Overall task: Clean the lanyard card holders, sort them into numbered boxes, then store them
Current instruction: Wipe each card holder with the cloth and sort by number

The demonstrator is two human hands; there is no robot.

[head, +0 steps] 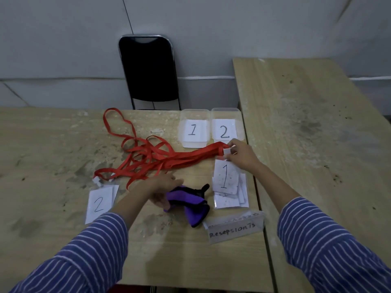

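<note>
A tangle of red lanyards (148, 159) lies across the middle of the table. My right hand (241, 154) pinches the white clip end of the bundled straps, just above a stack of card holders marked 1 (227, 182). My left hand (163, 191) holds a purple and black cloth (188, 203) lying on the table. A card holder marked 2 (100, 205) lies at the left, its lanyard clip (97, 180) above it. Two clear boxes stand at the back, labelled 1 (194, 127) and 2 (225, 127).
A clear box labelled "Resepsionis" (234, 228) sits at the front right of the wooden table (53, 149). A second wooden table (313, 134) adjoins on the right. A black chair (148, 70) stands behind, against a grey wall.
</note>
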